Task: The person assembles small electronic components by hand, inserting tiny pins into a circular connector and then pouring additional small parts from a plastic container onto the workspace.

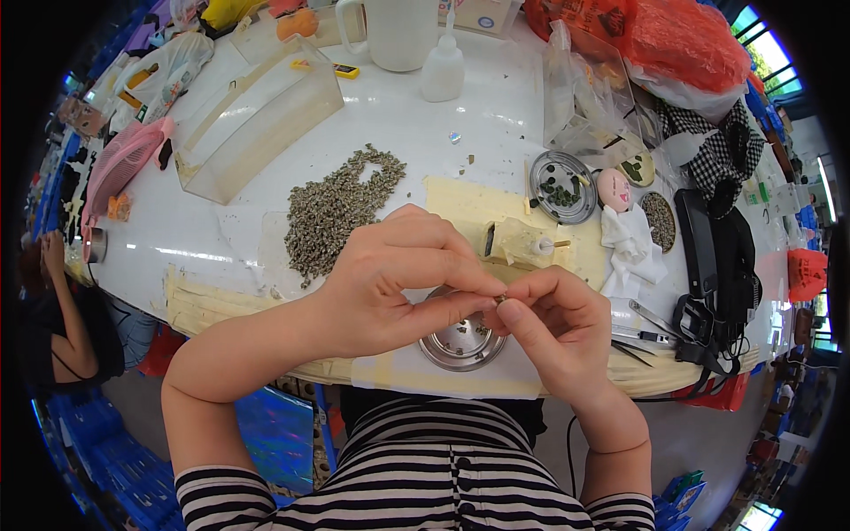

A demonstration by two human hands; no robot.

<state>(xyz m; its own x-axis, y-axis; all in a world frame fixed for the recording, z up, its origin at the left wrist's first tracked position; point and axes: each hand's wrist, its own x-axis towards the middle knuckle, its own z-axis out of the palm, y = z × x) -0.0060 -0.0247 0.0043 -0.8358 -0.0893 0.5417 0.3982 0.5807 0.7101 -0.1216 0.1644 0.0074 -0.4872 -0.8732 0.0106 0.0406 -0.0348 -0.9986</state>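
Note:
My left hand (pixel 403 279) and my right hand (pixel 560 334) meet over the front of the table. Both are closed, thumb and finger pinching a small metallic piece (pixel 501 298) between them. The fingertips cover most of it, so its exact kind cannot be told. Below lies a round metal dish (pixel 462 356) with a few similar bits inside, partly hidden by the hands. Just beyond the fingers is a tape-wrapped block (pixel 522 241) with a thin rod sticking out. A large pile of small grey-brown metal parts (pixel 341 212) spreads beyond my left wrist.
To the right are a metal tin of dark green pieces (pixel 562 188), a pink round object (pixel 614 189), white tissue (pixel 630 250), tweezers (pixel 632 352) and a black bag (pixel 730 283). Farther back stand a squeeze bottle (pixel 443 71), a white jug (pixel 398 35) and a clear plastic bin (pixel 274 133).

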